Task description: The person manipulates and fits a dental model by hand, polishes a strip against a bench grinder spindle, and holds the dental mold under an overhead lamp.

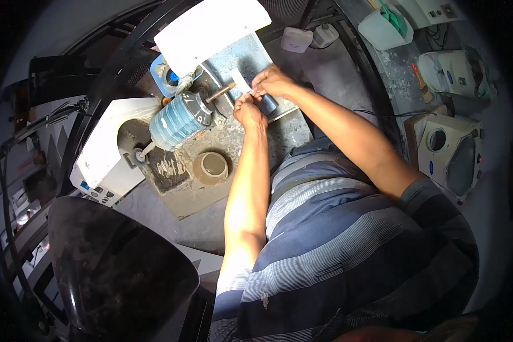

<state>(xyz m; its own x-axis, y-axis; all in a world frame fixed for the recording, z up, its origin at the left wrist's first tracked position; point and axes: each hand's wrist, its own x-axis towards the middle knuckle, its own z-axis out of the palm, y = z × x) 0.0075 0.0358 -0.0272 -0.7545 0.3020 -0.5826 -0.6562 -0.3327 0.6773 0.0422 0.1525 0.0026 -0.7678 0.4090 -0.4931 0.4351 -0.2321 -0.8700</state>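
Note:
My left hand [249,112] and my right hand [272,81] meet fingertip to fingertip beside a white wheel [240,80]. Fingers of both are closed in a pinch; a small light piece seems to be between them, too small to name. The wheel sits on the end of a brownish metal shaft [221,92] that comes out of a blue ribbed motor [179,121]. Whether the fingertips or the piece touch the wheel, I cannot tell. Just beyond my left fingers lies a dark blue flat object [267,104], partly covered by the hands.
Behind the wheel is a light blue tray [251,48] under a white hood [211,28]. A round bowl of grey paste [214,165] stands on the dirty bench left of my forearm. A large black lamp shade [114,268] fills the lower left. White machines [447,149] stand at right.

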